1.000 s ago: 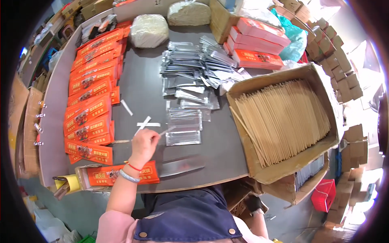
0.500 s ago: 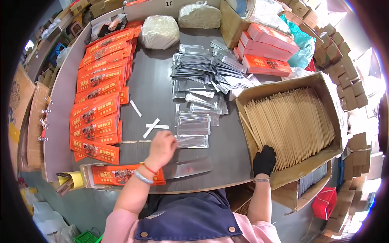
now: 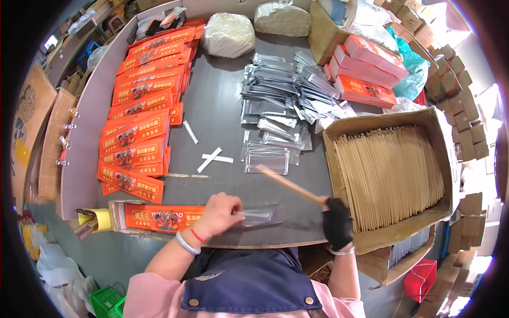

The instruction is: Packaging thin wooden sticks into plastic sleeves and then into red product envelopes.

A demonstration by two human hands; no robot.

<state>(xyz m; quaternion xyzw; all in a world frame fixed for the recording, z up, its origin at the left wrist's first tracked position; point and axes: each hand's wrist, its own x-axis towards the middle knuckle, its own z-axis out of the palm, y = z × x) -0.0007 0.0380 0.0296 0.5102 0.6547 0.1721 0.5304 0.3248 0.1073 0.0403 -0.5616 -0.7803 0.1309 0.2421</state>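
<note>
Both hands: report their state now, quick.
Left hand: closed, pinching the end of a clear packet.
Right hand: closed, holding wooden chopsticks; exact number unclear.

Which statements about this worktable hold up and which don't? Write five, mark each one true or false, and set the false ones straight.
1. A pile of shiny clear packets lies between the flat red printed packets and the open brown cardboard box. True.

2. That box is filled with red packets. False: it is filled with slim tan wooden sticks.

3. The black-gloved right hand holds at least one pale wooden stick. True.

4. The left hand also wears a black glove. False: it is bare, with a red cord at the wrist.

5. Two narrow white strips lie crossed on the grey tabletop. True.
</note>
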